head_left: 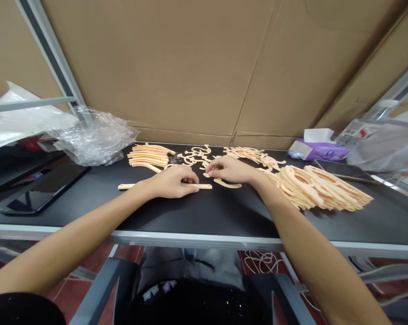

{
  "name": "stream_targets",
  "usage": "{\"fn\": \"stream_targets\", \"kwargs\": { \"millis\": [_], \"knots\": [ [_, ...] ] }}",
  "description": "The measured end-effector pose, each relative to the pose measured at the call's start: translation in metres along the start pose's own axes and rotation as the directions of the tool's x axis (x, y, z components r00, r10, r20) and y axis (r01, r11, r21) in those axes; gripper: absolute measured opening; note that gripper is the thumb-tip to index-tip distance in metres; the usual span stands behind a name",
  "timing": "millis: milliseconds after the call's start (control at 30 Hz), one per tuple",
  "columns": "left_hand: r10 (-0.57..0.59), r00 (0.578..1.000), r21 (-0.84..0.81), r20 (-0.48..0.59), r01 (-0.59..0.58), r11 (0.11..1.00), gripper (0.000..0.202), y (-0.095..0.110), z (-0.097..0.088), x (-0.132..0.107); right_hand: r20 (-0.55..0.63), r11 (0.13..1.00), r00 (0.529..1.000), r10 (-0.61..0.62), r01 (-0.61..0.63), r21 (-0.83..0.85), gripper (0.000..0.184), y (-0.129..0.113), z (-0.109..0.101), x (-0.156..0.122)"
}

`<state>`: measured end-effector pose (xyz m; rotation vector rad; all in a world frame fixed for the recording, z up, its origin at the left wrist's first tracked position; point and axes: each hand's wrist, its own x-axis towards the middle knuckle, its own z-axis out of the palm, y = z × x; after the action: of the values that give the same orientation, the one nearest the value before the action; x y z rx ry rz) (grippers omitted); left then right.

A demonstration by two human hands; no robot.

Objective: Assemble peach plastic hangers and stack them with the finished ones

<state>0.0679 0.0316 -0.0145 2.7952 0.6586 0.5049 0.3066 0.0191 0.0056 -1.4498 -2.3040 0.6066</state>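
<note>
So the black table's got a big fanned stack of pale cutouts toward its right end, probably parked there for elbow room. Left hand is half curled around a flat bar parallel to the front edge, seemingly steadying it. Right hand's nearly pinched (can't tell if it's got anything), just behind a little curved piece beside the bar's right end.

L hand nr R hand, fingers bent (arms fwd).
</note>
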Motion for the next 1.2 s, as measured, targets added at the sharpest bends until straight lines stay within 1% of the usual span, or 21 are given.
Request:
{"fn": "stream_targets", "kwargs": {
  "millis": [167,233,333,433,500,567,633,700,767,800,867,933,967,1033,1100,1200],
  "knots": [
    [0.012,1.0,-0.009,-0.01,-0.012,1.0,0.019,0.0,0.0,0.001,-0.019,1.0,1.0,0.006,-0.006,-0.002,0.02,0.001,0.002,0.001],
    [0.011,1.0,-0.018,-0.012,-0.011,1.0,0.019,0.0,0.0,0.001,-0.057,1.0,0.998,0.007,-0.007,-0.002,0.024,0.0,0.003,0.001],
    [-0.001,1.0,-0.045,-0.019,0.0,0.999,0.02,0.001,0.0,0.001,-0.124,0.999,0.992,-0.02,0.024,0.026,0.02,-0.003,0.003,0.0],
    [-0.043,0.997,-0.06,-0.057,0.04,0.997,0.027,0.002,0.0,0.002,-0.182,0.996,0.982,-0.05,0.063,0.063,0.019,-0.007,0.003,-0.002],
    [-0.112,0.987,-0.084,-0.117,0.103,0.991,0.036,0.001,-0.001,0.003,-0.206,0.991,0.977,-0.056,0.08,0.112,0.021,-0.007,0.004,-0.002],
    [-0.213,0.954,-0.159,-0.212,0.182,0.97,0.043,-0.001,-0.004,0.005,-0.218,0.983,0.974,-0.056,0.092,0.159,0.024,-0.006,0.004,-0.002],
    [-0.322,0.889,-0.282,-0.325,0.234,0.931,0.049,-0.005,-0.008,0.006,-0.233,0.983,0.971,-0.053,0.091,0.157,0.027,-0.006,0.005,-0.001],
    [-0.415,0.817,-0.402,-0.4,0.25,0.881,0.056,-0.01,-0.013,0.008,-0.257,0.991,0.965,-0.043,0.073,0.108,0.03,-0.006,0.004,0.0],
    [-0.48,0.763,-0.497,-0.433,0.242,0.833,0.059,-0.014,-0.018,0.009,-0.272,0.997,0.962,-0.027,0.046,0.063,0.031,-0.008,0.003,-0.001],
    [-0.501,0.746,-0.53,-0.439,0.236,0.814,0.06,-0.016,-0.019,0.009,-0.268,0.998,0.963,-0.017,0.03,0.047,0.031,-0.009,0.003,-0.001],
    [-0.522,0.729,-0.569,-0.442,0.223,0.792,0.06,-0.018,-0.021,0.01,-0.239,1.0,0.971,0.006,0.001,0.03,0.037,-0.012,0.002,-0.002],
    [-0.53,0.729,-0.58,-0.434,0.224,0.783,0.06,-0.019,-0.021,0.011,-0.208,0.999,0.978,0.02,-0.014,0.031,0.044,-0.013,0.002,-0.003],
    [-0.531,0.732,-0.579,-0.428,0.229,0.782,0.059,-0.019,-0.021,0.011,-0.193,0.999,0.981,0.012,-0.005,0.035,0.041,-0.013,0.002,-0.003],
    [-0.521,0.746,-0.57,-0.414,0.234,0.788,0.057,-0.019,-0.018,0.01,-0.152,0.998,0.988,-0.029,0.036,0.046,0.026,-0.011,0.002,-0.002],
    [-0.478,0.785,-0.526,-0.395,0.234,0.818,0.052,-0.016,-0.014,0.009,-0.109,0.996,0.992,-0.069,0.075,0.051,0.026,-0.01,0.003,-0.002],
    [-0.362,0.875,-0.365,-0.323,0.237,0.9,0.04,-0.006,-0.006,0.008,-0.094,0.996,0.992,-0.086,0.088,0.025,0.029,-0.008,0.002,-0.002]
  ]
}}
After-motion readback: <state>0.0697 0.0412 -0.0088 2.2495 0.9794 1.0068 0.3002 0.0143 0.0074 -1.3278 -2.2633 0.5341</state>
